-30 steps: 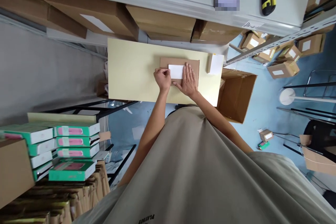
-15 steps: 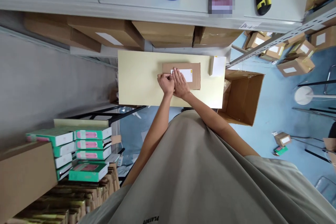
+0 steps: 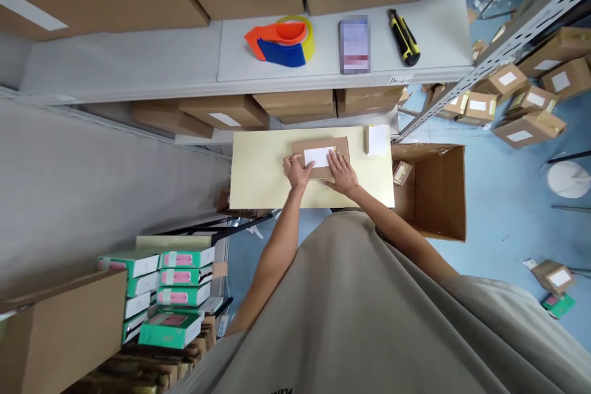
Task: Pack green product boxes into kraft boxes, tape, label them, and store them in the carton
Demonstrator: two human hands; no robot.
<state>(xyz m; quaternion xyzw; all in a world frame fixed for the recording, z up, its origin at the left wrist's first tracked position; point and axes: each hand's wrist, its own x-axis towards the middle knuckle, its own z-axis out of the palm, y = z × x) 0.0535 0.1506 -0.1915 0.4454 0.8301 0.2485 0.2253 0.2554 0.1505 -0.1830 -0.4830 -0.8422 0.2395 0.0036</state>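
A small cardboard box (image 3: 319, 143) lies flat on the pale yellow table, with a white label (image 3: 316, 157) on its top. My left hand (image 3: 297, 172) grips the box's near left corner, fingers curled at its left side and thumb by the label. Flat and with fingers stretched out, my right hand (image 3: 342, 173) presses on the right part of the box, fingertips at the label's right end. To the right of the box stands a stack of white labels (image 3: 378, 140).
On the shelf (image 3: 184, 71) ahead lie a tape dispenser (image 3: 281, 43), a phone-like thing (image 3: 354, 46) and a utility knife (image 3: 404, 38). A large open carton (image 3: 438, 191) stands right of the table (image 3: 258, 166). Green-and-white boxes (image 3: 180, 277) are piled at left.
My hands have moved apart: the left has gone from beside the right hand to the box's left side, the right has slid rightward over the label. The view has tilted up.
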